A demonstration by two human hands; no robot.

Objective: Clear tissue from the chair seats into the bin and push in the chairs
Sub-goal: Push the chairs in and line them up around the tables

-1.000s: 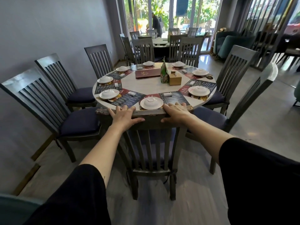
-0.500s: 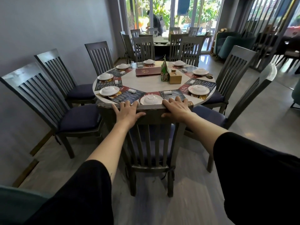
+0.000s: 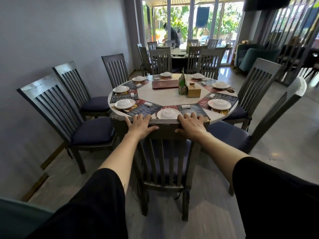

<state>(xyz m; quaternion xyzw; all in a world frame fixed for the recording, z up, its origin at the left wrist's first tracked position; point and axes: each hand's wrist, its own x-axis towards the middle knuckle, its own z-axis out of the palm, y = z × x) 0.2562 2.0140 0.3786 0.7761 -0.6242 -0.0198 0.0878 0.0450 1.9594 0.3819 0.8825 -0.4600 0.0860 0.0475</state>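
A dark wooden slat-back chair [image 3: 164, 163] stands right in front of me, its top rail against the edge of the round table [image 3: 170, 99]. My left hand [image 3: 140, 125] grips the rail's left part, fingers over the top and thumb on the near side. My right hand [image 3: 191, 125] grips the rail's right part the same way. The chair's blue seat is mostly hidden under the table and behind the slats. No tissue and no bin are in view.
Two pulled-out chairs [image 3: 69, 118] [image 3: 82, 88] stand at the left by the wall, two more [image 3: 269, 121] [image 3: 253, 90] at the right. The table holds plates with upturned bowls [image 3: 168, 113], placemats, a red menu [image 3: 164, 84] and a tissue box [image 3: 194, 90]. Another dining set stands behind.
The chair has slid forward toward the table with both hands on its top rail. The view has moved closer and tilted up.
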